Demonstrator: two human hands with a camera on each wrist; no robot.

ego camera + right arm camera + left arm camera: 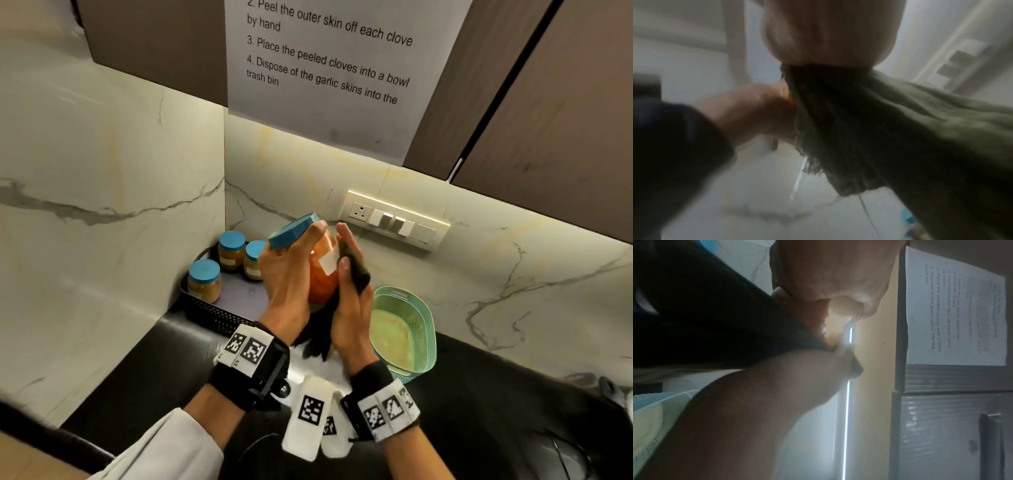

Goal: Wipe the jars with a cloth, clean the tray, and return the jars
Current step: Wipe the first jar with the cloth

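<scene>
My left hand (294, 260) grips an orange-filled jar (322, 281) with a blue lid (291, 233) and holds it tilted above the counter. My right hand (343, 248) presses a dark green cloth (358, 270) against the jar's side, with the thumb pinching the cloth. The cloth's loose end hangs below both hands. In the right wrist view the cloth (879, 129) fills the right side, with a sliver of jar (791, 100) beside it. A dark mesh tray (219, 315) stands in the back left corner. It holds three blue-lidded jars (204, 281) (232, 250) (254, 260).
A light green perforated basket (400, 329) sits on the black counter (171, 377) just right of my hands. A switch plate (394, 221) is on the marble wall behind. A printed sheet (325, 68) hangs from the cabinets overhead.
</scene>
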